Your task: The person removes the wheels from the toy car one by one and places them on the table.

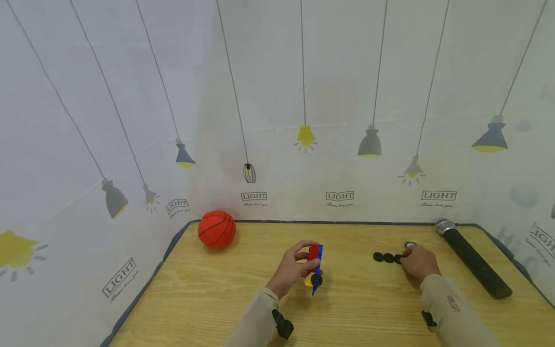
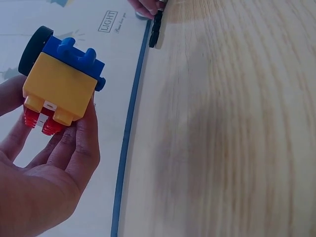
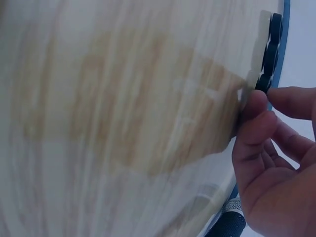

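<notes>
My left hand [image 1: 289, 267] grips a toy vehicle of red, yellow and blue blocks, held up over the table. In the left wrist view the toy vehicle [image 2: 59, 86] shows its yellow block, a blue piece with rounded loops and one black wheel [image 2: 35, 49]. The left fingers curl round its red part. Farther right, my right hand [image 1: 419, 262] is down at the tabletop, pinching the nearest black wheel [image 1: 398, 259] of a short row between thumb and finger. The other black wheels [image 1: 383, 257] lie flat to its left. In the right wrist view the row of wheels [image 3: 270, 54] runs away from the fingertips.
A small round green-and-white object [image 1: 409, 245] lies just behind the right hand. A black microphone [image 1: 474, 260] with a silver head lies along the right side. At the back left corner sits a red basketball [image 1: 217, 229]. The wooden table [image 1: 195, 299] meets printed walls behind.
</notes>
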A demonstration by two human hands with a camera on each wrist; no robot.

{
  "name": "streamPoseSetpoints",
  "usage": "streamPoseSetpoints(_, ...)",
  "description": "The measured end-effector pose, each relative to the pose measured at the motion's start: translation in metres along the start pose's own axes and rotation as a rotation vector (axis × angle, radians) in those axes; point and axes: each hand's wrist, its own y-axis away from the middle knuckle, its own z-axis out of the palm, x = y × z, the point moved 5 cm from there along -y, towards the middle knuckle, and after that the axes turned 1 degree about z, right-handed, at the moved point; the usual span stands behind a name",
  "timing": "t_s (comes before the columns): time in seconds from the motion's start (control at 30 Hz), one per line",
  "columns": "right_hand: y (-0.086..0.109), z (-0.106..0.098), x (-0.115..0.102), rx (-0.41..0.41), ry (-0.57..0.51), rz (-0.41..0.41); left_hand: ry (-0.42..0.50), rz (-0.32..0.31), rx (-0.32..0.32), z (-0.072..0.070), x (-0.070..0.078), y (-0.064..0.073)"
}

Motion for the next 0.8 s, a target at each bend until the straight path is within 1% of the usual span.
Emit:
streamPoseSetpoints(0.17, 0.000, 0.000, 0.000, -0.012, -0.020, 0.015, 0.003, -0.003, 0.011, -0.002, -0.001, 0.001)
streamPoseSetpoints(0.4, 0.009, -0.008, 0.003, 0.004, -0.036, -0.030, 0.006, -0.001, 0.017, -0.003, 0.000, 0.002)
streamPoseSetpoints(0.5, 0.013, -0.011, 0.002, -0.015, -0.098, -0.041, 0.011, -0.005, 0.021, -0.004, 0.000, 0.003)
streamPoseSetpoints(0.63, 0.019, -0.018, -0.002, -0.033, -0.196, -0.028, 0.022, -0.009, 0.023, -0.003, -0.001, 0.003)
streamPoseSetpoints(0.8, 0.023, -0.022, -0.012, -0.036, -0.236, -0.005, 0.023, -0.013, 0.023, -0.001, -0.002, 0.003)
